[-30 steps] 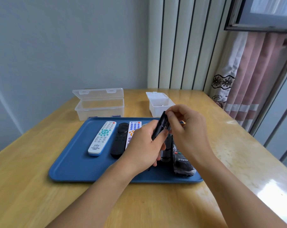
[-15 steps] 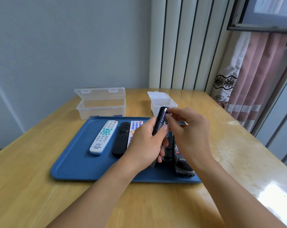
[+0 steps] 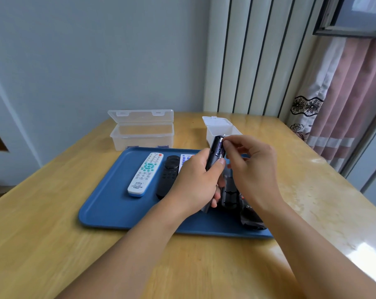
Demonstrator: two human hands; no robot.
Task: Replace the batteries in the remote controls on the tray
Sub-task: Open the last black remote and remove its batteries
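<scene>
While gripping the slim black remote (image 3: 212, 156) upright in left hand (image 3: 195, 182), right hand (image 3: 250, 167) pinching the exposed battery (image 3: 220, 147); next, probably lift it free.

The left hand (image 3: 195, 180) hides most of the purple-buttoned remote (image 3: 185, 159).

left hand (image 3: 195, 182) gripping black remote (image 3: 213, 155), right hand (image 3: 250, 167) pinching its battery (image 3: 221, 147)
</scene>
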